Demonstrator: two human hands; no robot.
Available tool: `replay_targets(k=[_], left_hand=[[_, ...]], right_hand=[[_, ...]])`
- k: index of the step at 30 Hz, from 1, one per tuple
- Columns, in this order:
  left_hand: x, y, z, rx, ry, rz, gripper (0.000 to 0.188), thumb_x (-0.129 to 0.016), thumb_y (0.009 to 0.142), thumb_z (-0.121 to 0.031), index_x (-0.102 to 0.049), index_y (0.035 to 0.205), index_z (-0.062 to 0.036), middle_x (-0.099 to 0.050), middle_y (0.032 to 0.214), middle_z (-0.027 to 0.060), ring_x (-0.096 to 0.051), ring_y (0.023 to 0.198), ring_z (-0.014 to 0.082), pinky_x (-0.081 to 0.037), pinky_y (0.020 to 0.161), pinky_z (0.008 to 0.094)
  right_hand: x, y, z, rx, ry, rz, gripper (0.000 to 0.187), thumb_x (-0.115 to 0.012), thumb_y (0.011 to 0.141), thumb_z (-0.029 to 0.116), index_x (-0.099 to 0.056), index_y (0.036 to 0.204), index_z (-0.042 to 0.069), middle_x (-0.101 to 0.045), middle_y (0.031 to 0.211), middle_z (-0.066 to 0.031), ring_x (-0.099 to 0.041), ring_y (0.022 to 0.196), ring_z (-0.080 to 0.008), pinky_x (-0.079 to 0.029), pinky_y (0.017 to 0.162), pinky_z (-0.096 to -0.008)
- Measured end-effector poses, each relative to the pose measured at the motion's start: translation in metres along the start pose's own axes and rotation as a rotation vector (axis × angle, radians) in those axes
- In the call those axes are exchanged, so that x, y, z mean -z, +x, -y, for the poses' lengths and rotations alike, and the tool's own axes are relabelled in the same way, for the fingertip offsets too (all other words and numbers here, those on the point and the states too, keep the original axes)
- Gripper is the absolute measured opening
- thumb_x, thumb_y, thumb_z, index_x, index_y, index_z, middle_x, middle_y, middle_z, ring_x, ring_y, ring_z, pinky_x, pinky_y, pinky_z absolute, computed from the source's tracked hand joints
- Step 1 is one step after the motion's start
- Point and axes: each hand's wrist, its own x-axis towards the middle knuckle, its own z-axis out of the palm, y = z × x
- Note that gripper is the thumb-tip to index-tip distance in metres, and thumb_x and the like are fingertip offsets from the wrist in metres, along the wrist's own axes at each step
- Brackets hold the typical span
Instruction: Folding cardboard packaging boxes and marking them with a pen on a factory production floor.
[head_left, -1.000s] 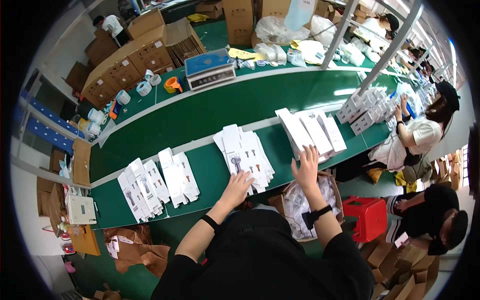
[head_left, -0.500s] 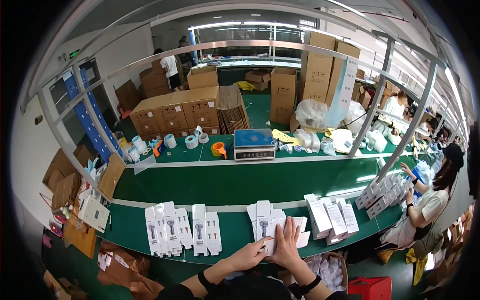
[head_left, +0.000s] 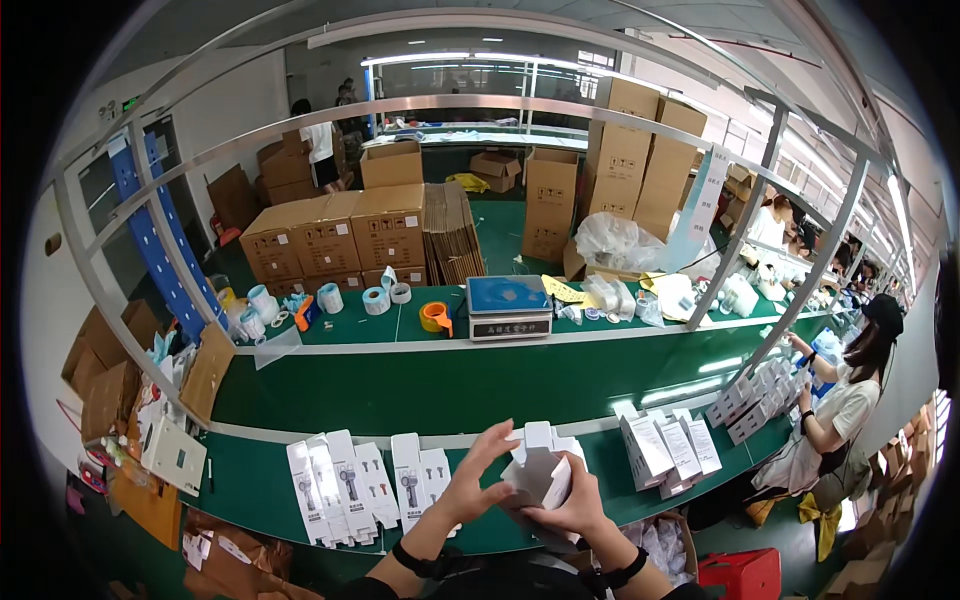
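In front of me a white paper box (head_left: 540,476) is opened out into a tube, its top flaps standing up. My right hand (head_left: 580,506) grips it from the right side, thumb near its lower front. On the box's left, my left hand (head_left: 464,492) has its fingers spread, the thumb close to the box wall; whether it touches cannot be made out. Left of that hand lie flattened printed cartons (head_left: 348,484), and a smaller pair of flat cartons (head_left: 409,478) partly behind my left wrist. To the right stand several opened-out white boxes (head_left: 668,448) in a group.
A scale (head_left: 510,310) and an orange tape dispenser (head_left: 436,318) stand on the far shelf. Metal frame posts (head_left: 742,220) rise at the right. A co-worker (head_left: 848,410) handles boxes at the right. A red stool (head_left: 740,574) and a carton of plastic bags (head_left: 662,545) sit below the table edge.
The flat carton under my hands has been lifted and opened into a box. My left hand has come off it to the left, and my right hand now grips it.
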Motion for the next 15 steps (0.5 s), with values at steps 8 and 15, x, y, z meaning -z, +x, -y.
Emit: replay_targets(k=[8, 15], left_hand=[[-0.025, 0.009, 0.009, -0.114, -0.293, 0.093, 0.062, -0.078, 0.091, -0.034, -0.050, 0.143, -0.0136, -0.045, 0.154, 0.0158, -0.056, 0.130, 0.0285, -0.046, 0.107, 0.0397], [-0.085, 0.032, 0.015, 0.215, -0.592, 0.029, 0.045, -0.060, 0.102, -0.022, -0.046, 0.143, -0.0090, -0.048, 0.147, 0.0132, -0.048, 0.136, 0.0234, -0.037, 0.116, 0.0402]], right_hand=[[-0.015, 0.007, -0.004, 0.170, 0.453, -0.220, 0.062, -0.067, 0.095, 0.033, -0.047, 0.141, -0.003, -0.061, 0.131, -0.0208, -0.058, 0.126, -0.0275, -0.043, 0.108, -0.0360], [0.004, 0.023, -0.002, 0.180, 0.295, -0.333, 0.040, -0.054, 0.101, 0.017, -0.053, 0.135, -0.004, -0.061, 0.126, -0.0162, -0.058, 0.117, -0.0257, -0.044, 0.103, -0.0353]])
